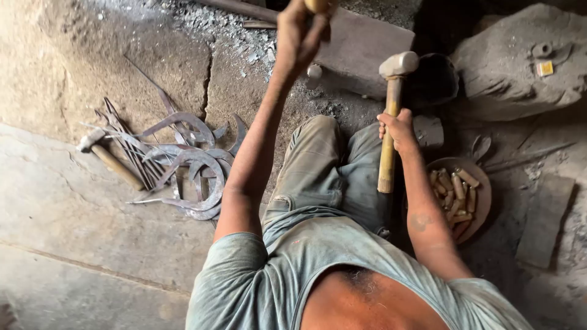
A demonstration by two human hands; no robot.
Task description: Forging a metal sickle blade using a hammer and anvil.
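I look straight down on my own body, seated on a dusty floor. My right hand [397, 129] is closed around the wooden handle of a hammer [391, 101], held upright with its pale head at the top. My left hand [298, 33] is stretched far forward and grips a wooden handle [318, 5] that runs out of the top edge of the frame. What that handle belongs to is hidden. A flat grey slab [361, 46] lies on the floor beyond my knees.
A pile of curved sickle blades [189, 165] and thin iron rods lies at the left, with a second hammer [107, 157] beside it. At the right a round dish [483, 189] holds several short wooden handles. A large dusty block [520, 61] stands at the upper right.
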